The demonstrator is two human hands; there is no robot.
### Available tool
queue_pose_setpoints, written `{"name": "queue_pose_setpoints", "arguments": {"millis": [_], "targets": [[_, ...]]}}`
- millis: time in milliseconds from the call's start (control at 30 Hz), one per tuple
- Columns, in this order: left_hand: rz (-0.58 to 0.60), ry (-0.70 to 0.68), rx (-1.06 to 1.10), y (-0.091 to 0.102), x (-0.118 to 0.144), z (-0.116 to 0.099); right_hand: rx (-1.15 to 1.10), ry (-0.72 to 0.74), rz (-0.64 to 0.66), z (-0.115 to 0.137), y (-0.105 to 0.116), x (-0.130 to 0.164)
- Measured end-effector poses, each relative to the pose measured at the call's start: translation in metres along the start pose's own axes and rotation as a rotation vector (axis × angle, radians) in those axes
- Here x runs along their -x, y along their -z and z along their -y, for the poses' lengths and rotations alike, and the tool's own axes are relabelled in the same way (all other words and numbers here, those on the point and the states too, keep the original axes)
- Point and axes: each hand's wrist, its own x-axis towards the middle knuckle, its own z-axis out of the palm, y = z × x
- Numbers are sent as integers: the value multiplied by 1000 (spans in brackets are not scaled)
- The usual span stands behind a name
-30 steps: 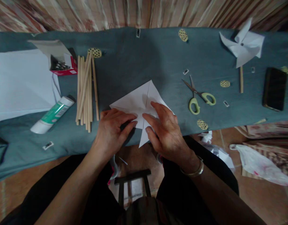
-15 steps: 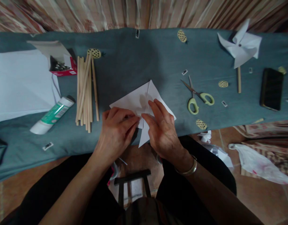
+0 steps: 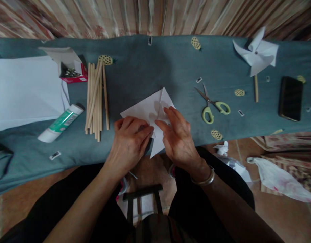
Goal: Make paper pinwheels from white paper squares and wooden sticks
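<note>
My left hand (image 3: 128, 141) and right hand (image 3: 179, 138) both lie on the folded white paper (image 3: 149, 109) at the near edge of the cloth-covered surface (image 3: 150, 67), fingers curled down and pressing it, fingertips meeting at its middle. Its top corner points away from me, one flap hangs past the edge toward me. Wooden sticks (image 3: 96, 98) lie left, scissors (image 3: 213, 104) right.

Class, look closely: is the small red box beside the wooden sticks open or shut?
Open: the red box has its flap raised, and its metallic contents show inside.
</note>
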Motion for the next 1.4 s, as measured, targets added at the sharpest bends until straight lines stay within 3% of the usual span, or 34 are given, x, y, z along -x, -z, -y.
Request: {"name": "queue_pose_setpoints", "arguments": {"millis": [300,500,633,867,1100,1267,1400], "targets": [[-5,-11,-2,0,-2,0,65,0,57,6,-1,-9],[21,6,15,2,-2,1,-119,-58,-6,-13,17,-9],[8,18,52,1,1,1,-61,-146,-22,-26,22,-5],[-5,25,33,2,8,-1,-60,-96,14,-24,24,1],[-141,-4,-2,4,15,-5,-51,-100,-13,-21,25,13],[-77,-120,-39,3,22,-22,-35,-69,-14,-17,25,18],[-42,-137,-40,-3,25,-29,-45,-40,25,-14,25,16]]}}
